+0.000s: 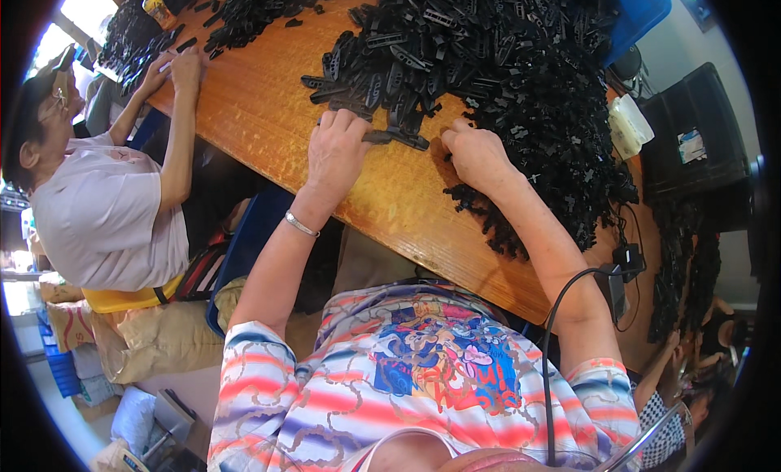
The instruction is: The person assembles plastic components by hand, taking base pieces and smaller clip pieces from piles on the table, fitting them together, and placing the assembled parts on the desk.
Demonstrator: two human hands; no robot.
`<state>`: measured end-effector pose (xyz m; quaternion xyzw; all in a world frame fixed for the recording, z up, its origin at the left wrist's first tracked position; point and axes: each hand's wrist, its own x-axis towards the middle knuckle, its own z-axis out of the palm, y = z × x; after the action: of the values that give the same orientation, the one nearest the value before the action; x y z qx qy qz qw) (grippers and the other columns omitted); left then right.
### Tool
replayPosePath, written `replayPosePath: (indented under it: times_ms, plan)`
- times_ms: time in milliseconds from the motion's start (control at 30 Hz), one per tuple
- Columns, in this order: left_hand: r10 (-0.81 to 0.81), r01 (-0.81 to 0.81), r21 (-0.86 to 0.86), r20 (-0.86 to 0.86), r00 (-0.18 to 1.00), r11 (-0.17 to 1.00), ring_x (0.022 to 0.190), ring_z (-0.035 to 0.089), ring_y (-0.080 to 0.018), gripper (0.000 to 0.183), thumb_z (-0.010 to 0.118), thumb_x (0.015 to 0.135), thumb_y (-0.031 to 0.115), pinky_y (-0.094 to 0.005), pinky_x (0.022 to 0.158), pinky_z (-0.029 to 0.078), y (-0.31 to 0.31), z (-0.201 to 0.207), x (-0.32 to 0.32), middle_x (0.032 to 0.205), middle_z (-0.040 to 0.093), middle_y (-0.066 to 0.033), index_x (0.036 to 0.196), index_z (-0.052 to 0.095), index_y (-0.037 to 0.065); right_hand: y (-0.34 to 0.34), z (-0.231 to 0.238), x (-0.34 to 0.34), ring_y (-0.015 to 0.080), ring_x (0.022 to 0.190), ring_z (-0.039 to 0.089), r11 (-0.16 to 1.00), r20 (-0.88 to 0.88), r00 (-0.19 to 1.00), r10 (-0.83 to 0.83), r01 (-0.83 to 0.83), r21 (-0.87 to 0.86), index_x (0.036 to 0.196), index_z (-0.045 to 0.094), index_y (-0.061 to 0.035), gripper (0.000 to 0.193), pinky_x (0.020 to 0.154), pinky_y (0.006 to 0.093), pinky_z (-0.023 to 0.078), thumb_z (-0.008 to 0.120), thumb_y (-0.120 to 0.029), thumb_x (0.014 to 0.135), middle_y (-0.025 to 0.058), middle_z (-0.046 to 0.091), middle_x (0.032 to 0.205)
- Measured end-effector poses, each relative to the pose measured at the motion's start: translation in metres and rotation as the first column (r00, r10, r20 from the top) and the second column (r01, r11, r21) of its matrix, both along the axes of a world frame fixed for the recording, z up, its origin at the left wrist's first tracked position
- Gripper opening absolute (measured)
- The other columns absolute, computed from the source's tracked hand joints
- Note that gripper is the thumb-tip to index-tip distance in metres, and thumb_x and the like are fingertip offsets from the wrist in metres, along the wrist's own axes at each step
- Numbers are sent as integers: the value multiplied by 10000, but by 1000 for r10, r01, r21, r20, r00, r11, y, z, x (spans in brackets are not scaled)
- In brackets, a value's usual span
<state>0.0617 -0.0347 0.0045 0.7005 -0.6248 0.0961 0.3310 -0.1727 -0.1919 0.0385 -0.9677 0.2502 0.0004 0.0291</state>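
Observation:
My left hand [335, 156], a metal bracelet at its wrist, is closed over the wooden table. From under its fingers a dark elongated plastic piece [378, 136] sticks out to the right. Just beyond that piece's end lies another black plastic piece [411, 140]. My right hand [478, 156] is closed too, fingertips together and turned toward the left hand. It is at the left edge of a heap of small black plastic parts [553, 159]; whatever its fingers hold is hidden. A large pile of long black slotted plastic pieces [431, 49] rises beyond both hands.
At the left a person [106, 195] handles black pieces at the same wooden table [252, 106]. A yellow bottle [159, 10] stands at the far left. A blue bin [639, 17], a white container [630, 124] and a black crate [691, 134] are at the right. A black cable [561, 297] crosses my right arm.

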Motion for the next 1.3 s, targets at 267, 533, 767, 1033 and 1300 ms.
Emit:
replayPosePath:
  times_ms: [267, 533, 767, 1033, 1300]
  plan:
    - [-24, 22, -26, -64, 998, 999, 993, 638, -321, 277, 877, 793, 108, -457, 812, 488, 18, -12, -15, 978, 656, -72, 977, 670, 113, 14, 2, -8, 421, 969, 745, 981, 190, 981, -38, 0, 195, 1026, 706, -34, 105, 847, 510, 602, 695, -68, 927, 179, 727, 1032]
    - [-113, 106, -40, -239, 965, 994, 918, 645, -349, 232, 869, 852, 72, -443, 810, 513, 32, -12, -21, 971, 689, -115, 974, 673, 50, 32, 5, 0, 420, 1007, 748, 939, 134, 979, -151, 100, 329, 1037, 730, -48, 141, 878, 521, 594, 774, -132, 933, 174, 759, 1062]
    - [-15, 11, -12, -319, 948, 1000, 968, 651, -365, 172, 837, 903, 112, -470, 857, 510, 38, -20, -21, 986, 702, -104, 1024, 721, 75, 28, 0, 5, 428, 1044, 752, 954, 54, 991, -125, 105, 281, 1052, 767, -34, 197, 906, 526, 592, 811, -153, 901, 203, 777, 1056]
    - [-43, 65, 69, -277, 960, 995, 1015, 643, -369, 306, 877, 807, 60, -462, 888, 514, 52, -12, -31, 1052, 694, -123, 1084, 748, 72, 54, 12, 9, 432, 960, 746, 823, 274, 919, -285, 88, 561, 995, 728, -8, 173, 842, 494, 583, 829, -110, 898, 201, 767, 986]
    - [-44, 52, 21, -288, 957, 998, 1008, 618, -377, 290, 897, 790, 86, -474, 876, 509, 53, -15, -24, 1045, 659, -126, 1035, 741, 76, 71, -11, 21, 254, 729, 662, 838, 389, 890, -239, -14, 546, 934, 644, -10, 303, 676, 388, 531, 923, -97, 854, 110, 657, 824]
